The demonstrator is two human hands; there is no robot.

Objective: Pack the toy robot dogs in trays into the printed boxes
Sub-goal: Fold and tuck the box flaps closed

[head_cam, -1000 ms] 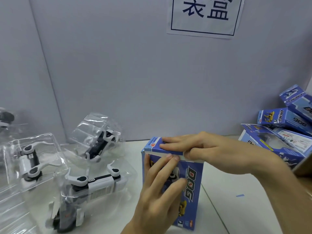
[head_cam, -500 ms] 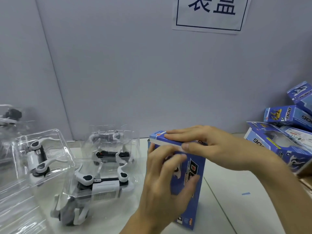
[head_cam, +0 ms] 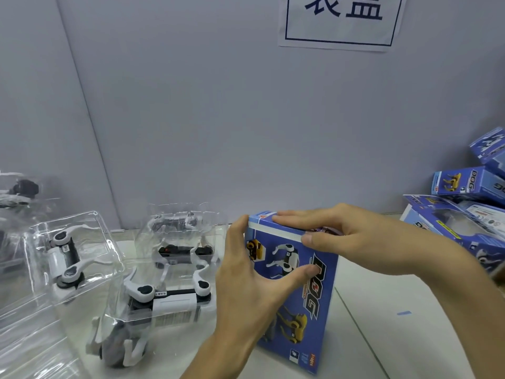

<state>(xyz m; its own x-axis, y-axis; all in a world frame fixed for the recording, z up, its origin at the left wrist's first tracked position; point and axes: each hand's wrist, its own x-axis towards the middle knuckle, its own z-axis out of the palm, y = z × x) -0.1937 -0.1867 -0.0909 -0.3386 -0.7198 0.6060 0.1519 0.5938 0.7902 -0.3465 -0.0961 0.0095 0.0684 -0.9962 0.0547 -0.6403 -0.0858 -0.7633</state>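
1. Lays the right grip point(head_cam: 341, 239) flat along the top flap point(head_cam: 284, 224) of the printed box point(head_cam: 297, 296), thumb tip against the front upper edge. Fingers straight, pressing rather than clasping, seemingly to seat the flap shut.
2. Wraps the left grip point(head_cam: 246, 283) round the box's left side, fingers over that edge and thumb spread across the printed front. Grasps the carton, most likely to brace it against the push from above.
3. Stands the box upright on the desk point(head_cam: 382, 337), on its narrow end, which puts the closing flap uppermost and within reach of both. Shows nothing of the inside, though judging by the closing it probably holds a trayed dog already.
4. Shows more toy robot dogs in clear trays just left of the box: the nearest tray point(head_cam: 164, 299), a rear tray point(head_cam: 180, 242) and a left tray point(head_cam: 65, 258). Close at hand, presumably next to pack.
5. Piles the other boxes point(head_cam: 464, 222) at the right edge of the desk, well apart from the trays. Cannot tell whether filled or empty.
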